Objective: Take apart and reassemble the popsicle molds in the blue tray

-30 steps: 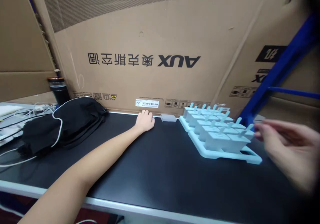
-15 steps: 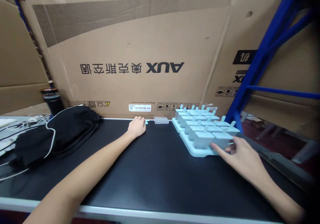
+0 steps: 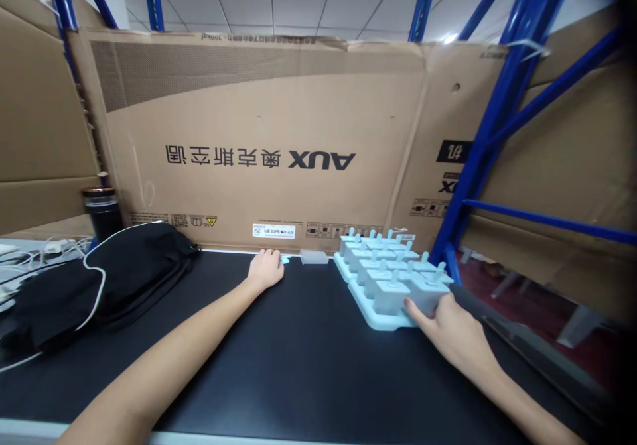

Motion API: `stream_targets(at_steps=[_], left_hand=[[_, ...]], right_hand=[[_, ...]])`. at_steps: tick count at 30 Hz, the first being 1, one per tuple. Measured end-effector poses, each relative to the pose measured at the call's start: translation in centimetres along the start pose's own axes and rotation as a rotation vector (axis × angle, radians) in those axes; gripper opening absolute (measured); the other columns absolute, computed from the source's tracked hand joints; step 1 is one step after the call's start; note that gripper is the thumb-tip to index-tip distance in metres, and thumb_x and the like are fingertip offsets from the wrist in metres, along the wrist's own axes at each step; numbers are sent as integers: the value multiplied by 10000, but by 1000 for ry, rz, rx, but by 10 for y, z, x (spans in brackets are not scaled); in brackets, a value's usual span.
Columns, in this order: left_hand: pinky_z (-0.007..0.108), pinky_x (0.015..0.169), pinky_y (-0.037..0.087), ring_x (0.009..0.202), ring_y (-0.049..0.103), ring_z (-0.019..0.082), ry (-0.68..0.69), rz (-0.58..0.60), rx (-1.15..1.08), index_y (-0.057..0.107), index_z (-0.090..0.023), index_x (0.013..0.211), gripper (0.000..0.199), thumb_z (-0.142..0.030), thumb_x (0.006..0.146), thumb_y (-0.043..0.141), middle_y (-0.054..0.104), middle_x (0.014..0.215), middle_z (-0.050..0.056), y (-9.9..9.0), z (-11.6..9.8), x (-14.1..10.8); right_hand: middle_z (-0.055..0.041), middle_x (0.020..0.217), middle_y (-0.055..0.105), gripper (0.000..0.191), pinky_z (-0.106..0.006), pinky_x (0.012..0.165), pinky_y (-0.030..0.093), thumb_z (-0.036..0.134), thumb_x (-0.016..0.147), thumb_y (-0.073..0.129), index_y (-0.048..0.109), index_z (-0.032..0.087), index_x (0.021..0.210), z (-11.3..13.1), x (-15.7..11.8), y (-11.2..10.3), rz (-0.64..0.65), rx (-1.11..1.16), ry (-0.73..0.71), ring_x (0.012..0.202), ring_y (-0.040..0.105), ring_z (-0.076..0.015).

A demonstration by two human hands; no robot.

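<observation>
A light blue ice pop mould set (image 3: 378, 319) stands at the right of the black table, with several upright handles rising from its blocks. My right hand (image 3: 460, 332) is at its near right corner. The thumb presses the front of the nearest right block (image 3: 425, 294), and the other fingers reach round its right side, partly hidden. Far off at the table's back edge, my left hand (image 3: 266, 269) rests with curled fingers. A small light blue piece (image 3: 284, 259) shows beside those fingers; whether they grip it is hidden.
Next to the mould set lies a small translucent box-like piece (image 3: 313, 257). A black bag (image 3: 134, 266) with a white cable and a dark tumbler (image 3: 102, 213) are at left. Behind stands a big cardboard panel (image 3: 259, 113); a blue rack post (image 3: 482, 140) rises at right.
The view has tilted upward and shifted slightly right. My right hand's fingers have come closer round the nearest right block. My left hand stays at the back edge.
</observation>
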State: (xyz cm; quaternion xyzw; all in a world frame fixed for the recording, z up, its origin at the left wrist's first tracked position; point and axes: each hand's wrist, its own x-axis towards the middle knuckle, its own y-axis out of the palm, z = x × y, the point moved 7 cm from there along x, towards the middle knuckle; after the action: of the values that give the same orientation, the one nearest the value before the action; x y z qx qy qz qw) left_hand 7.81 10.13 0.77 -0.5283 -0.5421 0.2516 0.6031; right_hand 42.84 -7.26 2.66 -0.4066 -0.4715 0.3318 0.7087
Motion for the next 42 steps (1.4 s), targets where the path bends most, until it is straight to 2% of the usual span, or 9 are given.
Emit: stream_targets(at_steps=[6, 10, 12, 15, 17, 20, 25, 31, 42], left_hand=[[378, 918, 455, 1104, 534, 272, 11, 6, -46, 608, -188, 1018, 216, -284, 902, 452, 619, 1115, 120, -2, 2, -2], [359, 934, 454, 1110, 541, 257, 24, 19, -75, 587, -209, 1051, 221, -328, 894, 488, 626, 1122, 92, -4, 3, -3], [355, 963, 438, 1127, 535, 253, 29, 30, -97, 568, -214, 1087, 248, -336, 877, 515, 628, 1141, 80, -4, 4, -2], [337, 961, 439, 1130, 538, 236, 24, 46, -145, 549, -223, 1117, 271, -306, 860, 525, 636, 1151, 63, -2, 8, 1], [329, 938, 451, 1110, 553, 229, 10, 51, -180, 554, -224, 1110, 266, -287, 852, 529, 643, 1141, 59, -1, 11, 3], [343, 931, 457, 1101, 560, 240, -28, 46, -224, 581, -215, 1072, 245, -300, 845, 549, 652, 1126, 67, 2, 16, 6], [342, 946, 452, 1123, 549, 242, -82, 30, -281, 616, -217, 1041, 237, -313, 824, 596, 663, 1127, 55, 6, 25, 8], [309, 900, 470, 1099, 563, 233, -137, -3, -344, 646, -227, 970, 213, -312, 776, 667, 660, 1104, 47, 7, 37, 14], [335, 947, 442, 1143, 512, 256, -224, -30, -382, 562, -202, 1096, 343, -283, 771, 635, 626, 1173, 73, 10, 46, 17]], right_hand=[[-128, 685, 621, 454, -475, 706, 503, 721, 695, 460, 382, 274, 681, -13, 6, -16, -33, 211, 125, 751, 645, -365], [-107, 703, 611, 436, -501, 737, 491, 733, 634, 420, 395, 301, 693, -15, 12, -63, -191, 257, 215, 772, 615, -367], [-102, 716, 601, 394, -487, 737, 480, 684, 654, 403, 413, 297, 729, 3, 15, -97, -280, 252, 171, 765, 596, -350], [-100, 793, 623, 352, -428, 713, 466, 574, 638, 482, 442, 271, 811, 53, 28, -132, -224, 179, 46, 789, 595, -322], [-145, 891, 637, 379, -398, 708, 459, 548, 716, 448, 456, 225, 914, 92, 41, -136, -113, 115, -39, 832, 604, -317], [-201, 1021, 634, 472, -363, 691, 458, 479, 767, 436, 445, 143, 1098, 146, 66, -119, 23, 69, -150, 871, 623, -308], [-234, 1094, 629, 522, -399, 708, 462, 439, 811, 419, 430, 105, 1212, 223, 89, -42, 211, -219, -391, 954, 628, -365], [-229, 1085, 645, 479, -413, 765, 471, 342, 767, 513, 512, 103, 1182, 273, 75, 30, 267, -315, -594, 994, 631, -355], [-235, 1026, 665, 410, -426, 749, 445, 289, 803, 487, 544, 100, 1162, 300, 90, 30, 168, -445, -835, 956, 637, -376]])
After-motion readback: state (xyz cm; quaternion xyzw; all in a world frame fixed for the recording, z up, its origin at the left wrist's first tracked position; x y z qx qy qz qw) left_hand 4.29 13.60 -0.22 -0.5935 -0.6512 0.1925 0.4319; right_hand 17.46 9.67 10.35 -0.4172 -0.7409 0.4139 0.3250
